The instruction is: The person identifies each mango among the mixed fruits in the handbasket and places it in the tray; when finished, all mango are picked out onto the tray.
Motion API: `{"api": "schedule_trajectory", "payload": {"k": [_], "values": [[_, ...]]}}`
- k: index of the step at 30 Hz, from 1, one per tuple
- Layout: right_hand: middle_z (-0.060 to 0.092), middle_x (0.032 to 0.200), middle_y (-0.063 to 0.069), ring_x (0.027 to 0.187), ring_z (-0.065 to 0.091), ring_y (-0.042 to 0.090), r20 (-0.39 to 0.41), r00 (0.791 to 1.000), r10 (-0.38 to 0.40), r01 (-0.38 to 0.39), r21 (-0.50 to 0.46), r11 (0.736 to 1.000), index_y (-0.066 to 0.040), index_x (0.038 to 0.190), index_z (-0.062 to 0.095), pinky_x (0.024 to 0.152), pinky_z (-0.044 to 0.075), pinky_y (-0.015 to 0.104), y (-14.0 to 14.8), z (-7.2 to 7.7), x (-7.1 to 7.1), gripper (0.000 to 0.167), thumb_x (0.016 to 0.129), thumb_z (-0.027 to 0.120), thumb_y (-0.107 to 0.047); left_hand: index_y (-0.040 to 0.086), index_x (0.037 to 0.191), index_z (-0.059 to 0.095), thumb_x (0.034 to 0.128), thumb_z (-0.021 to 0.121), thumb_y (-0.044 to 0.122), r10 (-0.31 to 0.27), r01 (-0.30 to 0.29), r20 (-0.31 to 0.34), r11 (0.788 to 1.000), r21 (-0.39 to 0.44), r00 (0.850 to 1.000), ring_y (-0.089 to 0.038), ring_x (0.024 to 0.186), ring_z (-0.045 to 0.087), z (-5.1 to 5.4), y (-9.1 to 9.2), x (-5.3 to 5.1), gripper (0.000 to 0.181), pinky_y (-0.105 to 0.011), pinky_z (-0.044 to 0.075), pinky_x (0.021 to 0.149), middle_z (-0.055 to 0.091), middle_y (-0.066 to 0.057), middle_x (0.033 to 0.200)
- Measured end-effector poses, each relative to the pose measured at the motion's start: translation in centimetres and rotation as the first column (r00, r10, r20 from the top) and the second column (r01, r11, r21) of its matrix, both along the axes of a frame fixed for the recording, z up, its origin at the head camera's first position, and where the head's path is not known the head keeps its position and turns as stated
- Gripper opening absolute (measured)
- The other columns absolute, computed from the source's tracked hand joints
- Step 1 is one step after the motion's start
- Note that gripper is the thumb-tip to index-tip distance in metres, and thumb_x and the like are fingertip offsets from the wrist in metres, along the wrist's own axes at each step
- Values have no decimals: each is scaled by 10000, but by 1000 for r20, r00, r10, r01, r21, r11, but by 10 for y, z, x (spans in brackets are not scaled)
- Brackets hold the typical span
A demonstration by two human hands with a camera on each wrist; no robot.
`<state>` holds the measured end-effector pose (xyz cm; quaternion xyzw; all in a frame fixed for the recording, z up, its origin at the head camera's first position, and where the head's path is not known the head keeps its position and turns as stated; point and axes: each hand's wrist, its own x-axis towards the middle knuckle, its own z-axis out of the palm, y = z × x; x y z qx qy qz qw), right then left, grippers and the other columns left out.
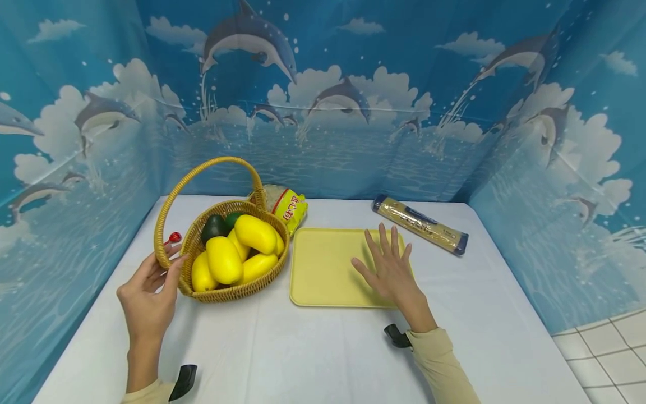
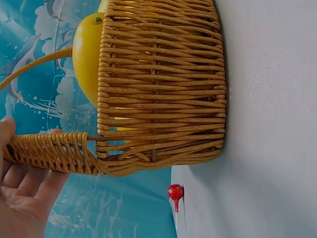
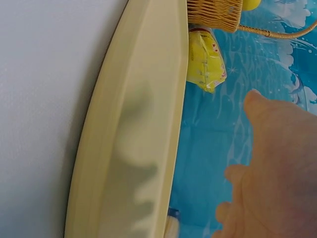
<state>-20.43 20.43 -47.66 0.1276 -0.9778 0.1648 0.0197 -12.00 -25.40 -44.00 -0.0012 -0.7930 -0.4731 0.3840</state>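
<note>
My left hand point(image 1: 150, 294) grips the lower left end of the arched handle point(image 1: 174, 193) of a wicker basket point(image 1: 217, 295). In the left wrist view, thumb and fingers wrap this woven handle base point(image 2: 49, 151), and the basket's side point(image 2: 163, 89) stands on the cloth. Several yellow mangoes point(image 1: 224, 261) fill the basket, with dark green avocado-like fruit point(image 1: 214, 228) at the back. Spread fingers and all, my right hand point(image 1: 390, 269) hovers over the right part of a pale yellow tray point(image 1: 323, 269). A gap shows between that hand point(image 3: 282, 163) and the tray point(image 3: 148, 99) in the right wrist view.
Behind the basket lies a yellow printed bag point(image 1: 291, 210). A long gold packet with dark ends point(image 1: 421, 225) rests at the back right. A red wrapped lollipop point(image 1: 174, 237) sits left of the basket. A dolphin-print curtain point(image 1: 323, 151) surrounds the white-covered table point(image 1: 303, 353).
</note>
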Motion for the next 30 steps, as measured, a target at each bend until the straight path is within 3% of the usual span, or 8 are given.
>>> {"api": "schedule_trajectory", "payload": {"k": [5,14,22,30], "values": [[-47,1794,226,1629,-137,487,10,1000,17,-17,8,1000,-120,1736,184,1202,-51,854,-1,-1,1,847,1106,447,-622,66,1350,751,937,813,-30,27,-27,21,1000,-8,999,79,1045,723,4,2,4,428,-74,549,866,794,-120,1229],[-37,1791,237,1628,-111,503,20,999,28,-29,24,999,-117,1735,176,1202,-18,861,-1,3,2,846,1109,453,-614,-45,1253,757,943,833,39,102,-98,71,993,-68,992,213,959,644,9,1,9,330,-58,538,821,809,-185,1105],[-49,1791,236,1628,-128,490,31,999,36,-37,10,999,-107,1733,181,1197,-30,864,0,4,3,847,1108,478,-596,-62,1187,773,927,844,24,69,-58,98,992,-114,993,255,924,608,19,-1,10,283,-3,495,786,809,-207,1064],[-48,1791,239,1628,-131,486,31,999,39,-39,6,999,-108,1735,175,1195,-35,865,2,3,2,851,1108,483,-594,-43,1225,776,901,873,26,57,-39,166,993,-112,984,270,946,584,24,-5,11,346,-18,502,797,797,-219,1139]]}}
